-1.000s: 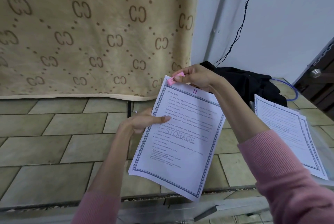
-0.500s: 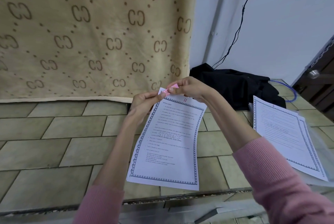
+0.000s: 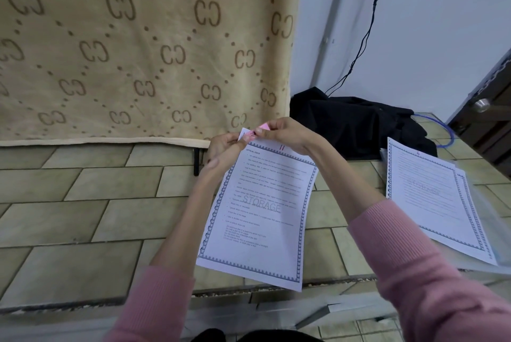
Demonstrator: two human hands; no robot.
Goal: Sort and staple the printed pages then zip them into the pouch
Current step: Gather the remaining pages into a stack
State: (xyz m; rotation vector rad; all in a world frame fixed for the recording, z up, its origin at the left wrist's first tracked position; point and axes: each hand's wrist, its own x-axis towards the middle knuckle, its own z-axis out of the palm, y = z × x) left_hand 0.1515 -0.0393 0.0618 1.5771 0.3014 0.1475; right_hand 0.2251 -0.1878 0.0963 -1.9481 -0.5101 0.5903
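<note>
My right hand (image 3: pixel 284 134) pinches a small pink stapler (image 3: pixel 258 129) at the top left corner of the printed pages (image 3: pixel 262 211), headed "OPTICAL DISCS" and watermarked "STORAGE". My left hand (image 3: pixel 224 148) grips that same corner from the other side, fingers curled round the paper's edge. The sheets hang in the air above the tiled floor (image 3: pixel 83 203). A second stack of pages (image 3: pixel 434 198) lies to my right, near a black cloth (image 3: pixel 359 123).
</note>
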